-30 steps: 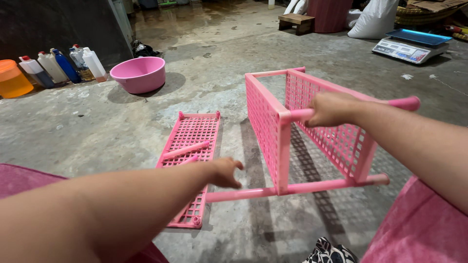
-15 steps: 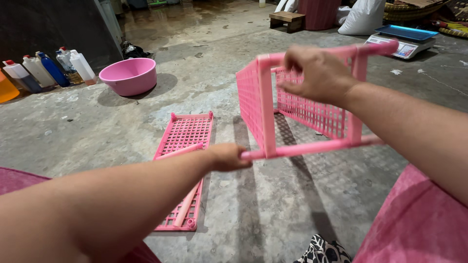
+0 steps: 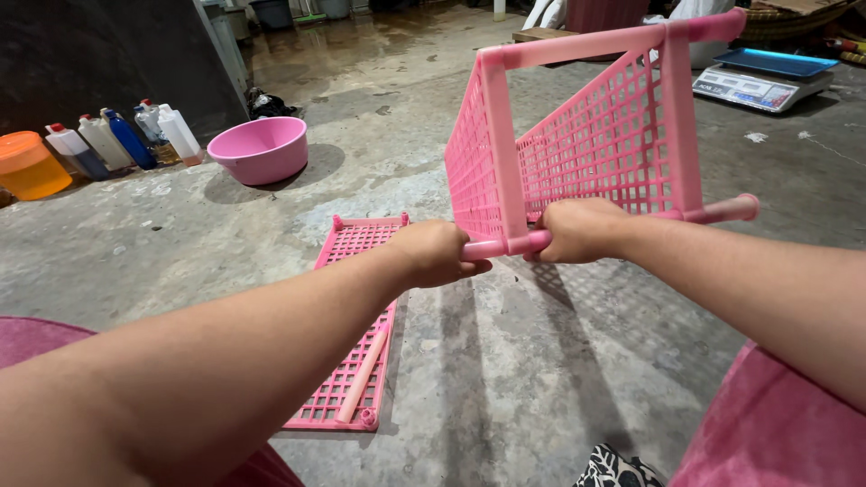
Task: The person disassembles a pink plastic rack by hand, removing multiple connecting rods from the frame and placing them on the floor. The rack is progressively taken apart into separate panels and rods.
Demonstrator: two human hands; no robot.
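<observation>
I hold a pink plastic lattice rack (image 3: 586, 144) up off the concrete floor, tilted, with two mesh panels joined by pink tubes. My left hand (image 3: 437, 252) grips the near end of its bottom tube. My right hand (image 3: 582, 230) grips the same tube just to the right of the corner joint. A separate pink lattice panel (image 3: 347, 361) lies flat on the floor below my left forearm, with a loose pink tube (image 3: 361, 379) resting on it.
A pink basin (image 3: 260, 149) sits at the back left, beside several plastic bottles (image 3: 126, 140) and an orange container (image 3: 29, 165). A blue-topped weighing scale (image 3: 767, 77) stands at the back right. Pink fabric (image 3: 776, 424) covers my knees at the bottom corners.
The rack has been lifted and tipped up toward me. My right hand left the upper tube and now grips the bottom tube next to my left hand.
</observation>
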